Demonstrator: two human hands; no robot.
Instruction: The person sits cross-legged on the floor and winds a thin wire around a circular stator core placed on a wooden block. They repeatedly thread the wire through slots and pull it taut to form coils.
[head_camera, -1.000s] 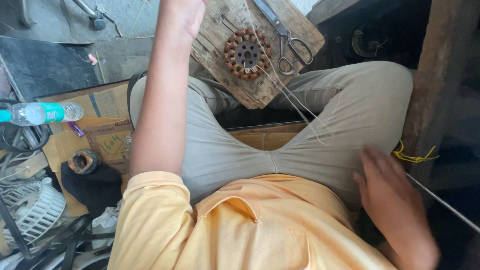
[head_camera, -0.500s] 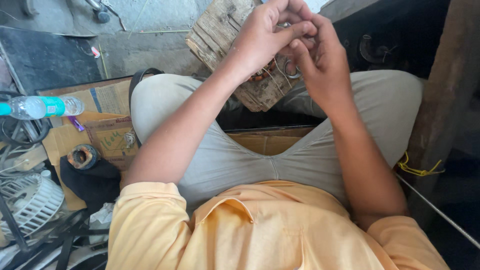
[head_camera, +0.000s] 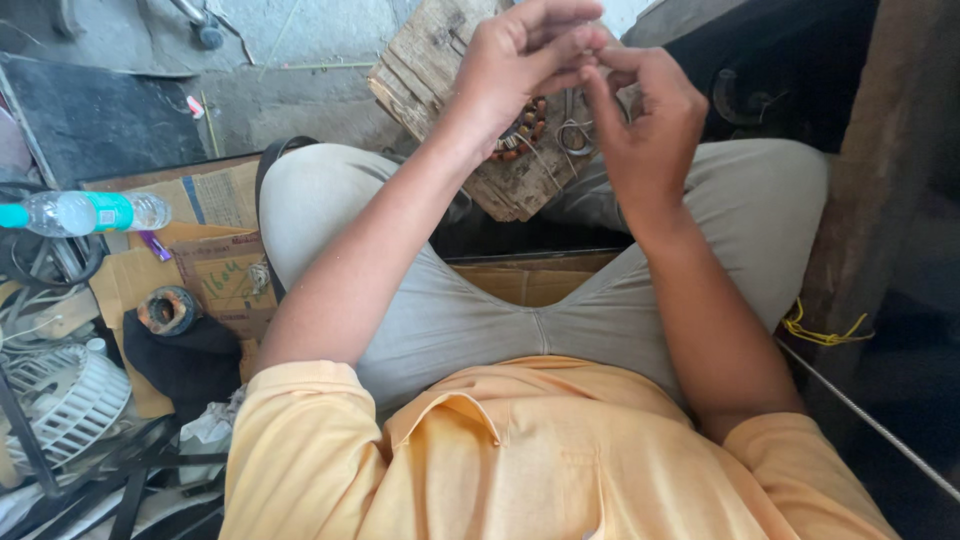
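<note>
Plastic bottle (head_camera: 85, 212) w/ clear liquid lies at left; left hand (head_camera: 520, 62) & right hand (head_camera: 645, 115) meet fingertip-to-fingertip, pinching something too thin to ID, above copper-wound stator (head_camera: 520, 130) on wooden board (head_camera: 440, 60).

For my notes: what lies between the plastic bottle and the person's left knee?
In the head view, flattened cardboard lies between the plastic bottle and the left knee.

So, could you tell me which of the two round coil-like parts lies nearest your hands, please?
The copper-wound ring on the wooden block, right under your left hand; the dark taped roll sits far off on the cardboard.
</note>
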